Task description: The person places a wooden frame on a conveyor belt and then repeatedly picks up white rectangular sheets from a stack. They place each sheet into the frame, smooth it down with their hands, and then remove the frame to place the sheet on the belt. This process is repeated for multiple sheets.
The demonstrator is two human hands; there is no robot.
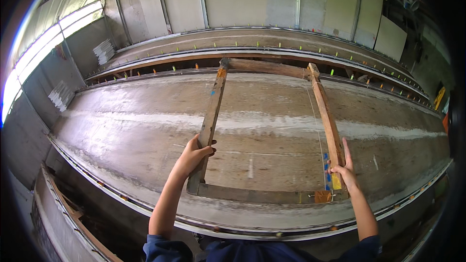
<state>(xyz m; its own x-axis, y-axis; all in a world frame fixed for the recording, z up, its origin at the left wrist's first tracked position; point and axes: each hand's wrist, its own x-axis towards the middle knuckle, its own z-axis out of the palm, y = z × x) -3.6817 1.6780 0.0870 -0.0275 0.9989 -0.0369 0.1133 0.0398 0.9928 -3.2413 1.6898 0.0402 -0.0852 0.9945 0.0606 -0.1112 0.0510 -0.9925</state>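
A large rectangular wooden frame (213, 109) is in front of me over a long, stained table (121, 143). My left hand (193, 156) grips its left bar, low down, with the thumb across the wood. On the right bar, near the lower corner, my right hand (347, 171) holds on, with one finger stretched up along the outer side. Brown tape (323, 196) covers part of the near bar, and blue marks (327, 169) run beside the right bar. A thin pale line shows inside the frame. Whether the frame touches the table, I cannot tell.
Rails with small coloured stops (196, 66) edge the table. A second long table (262, 36) lies behind, before a panelled wall (242, 0). White stacks (61, 96) stand at the far left, with another table edge (68, 213) at the near left.
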